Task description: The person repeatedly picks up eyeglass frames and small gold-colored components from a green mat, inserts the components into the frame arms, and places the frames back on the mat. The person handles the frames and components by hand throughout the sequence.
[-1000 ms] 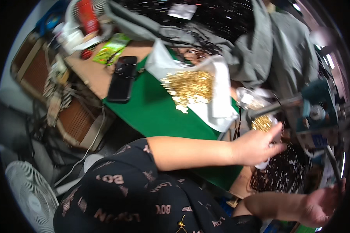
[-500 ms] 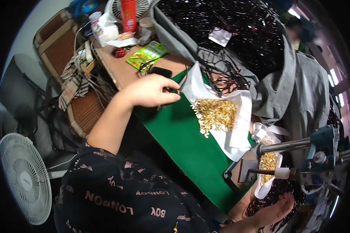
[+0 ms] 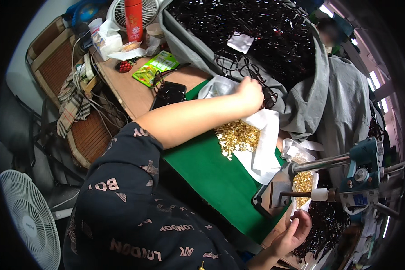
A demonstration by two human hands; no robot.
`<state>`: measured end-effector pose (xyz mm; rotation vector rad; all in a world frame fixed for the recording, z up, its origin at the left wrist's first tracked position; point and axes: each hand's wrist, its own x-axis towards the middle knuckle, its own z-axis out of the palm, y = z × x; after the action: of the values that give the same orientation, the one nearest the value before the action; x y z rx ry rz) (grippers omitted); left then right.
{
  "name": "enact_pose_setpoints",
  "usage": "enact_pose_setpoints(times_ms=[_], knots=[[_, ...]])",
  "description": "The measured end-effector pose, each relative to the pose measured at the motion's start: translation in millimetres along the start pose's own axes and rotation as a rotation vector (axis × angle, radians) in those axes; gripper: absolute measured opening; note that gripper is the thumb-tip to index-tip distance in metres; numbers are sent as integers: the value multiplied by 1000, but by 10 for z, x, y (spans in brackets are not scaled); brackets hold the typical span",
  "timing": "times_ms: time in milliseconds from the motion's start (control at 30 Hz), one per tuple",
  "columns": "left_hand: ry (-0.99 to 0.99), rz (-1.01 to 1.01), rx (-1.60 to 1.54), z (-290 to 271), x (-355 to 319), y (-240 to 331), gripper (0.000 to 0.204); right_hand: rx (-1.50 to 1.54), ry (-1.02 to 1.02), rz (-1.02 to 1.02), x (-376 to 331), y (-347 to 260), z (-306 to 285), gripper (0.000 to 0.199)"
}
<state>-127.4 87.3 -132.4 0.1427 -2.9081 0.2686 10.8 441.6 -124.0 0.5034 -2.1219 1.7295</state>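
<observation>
My left hand (image 3: 251,95) reaches across the table into loose dark strips (image 3: 269,96) at the edge of a big black heap. Its fingers are bent closed, and their tips are hidden, so what they hold cannot be made out. Under that forearm lies a pile of small gold pieces (image 3: 239,137), partly on white cloth (image 3: 260,166) and partly on a green mat (image 3: 198,171). My right hand (image 3: 297,231) is raised at the lower right, fingers loosely curled and apart from the thumb, nothing visible in it. Just beyond it sits a white tray (image 3: 314,182) of gold pieces.
A teal hand press (image 3: 363,168) with metal rods stands at the right. The black heap (image 3: 247,22) lies on grey cloth (image 3: 306,103). Glasses, a phone (image 3: 170,93), a green packet (image 3: 155,67), a red bottle (image 3: 133,20) and a fan occupy the far left. Another person is beyond.
My left hand has moved right, from above the green mat to the dark strips. My right hand has come left and up toward the white tray, its fingers now more curled.
</observation>
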Motion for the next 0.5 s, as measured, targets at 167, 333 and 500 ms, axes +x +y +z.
enact_pose_setpoints(times_ms=[167,333,500], knots=[[253,-28,46,-20,63,-141,20,-23,-195,14,-17,-69,291,20],[341,-254,-1223,-489,365,-963,20,31,-393,-7,66,-146,618,19],[259,200,-1688,-1188,-11,-891,25,-181,-761,60,218,-197,982,13]])
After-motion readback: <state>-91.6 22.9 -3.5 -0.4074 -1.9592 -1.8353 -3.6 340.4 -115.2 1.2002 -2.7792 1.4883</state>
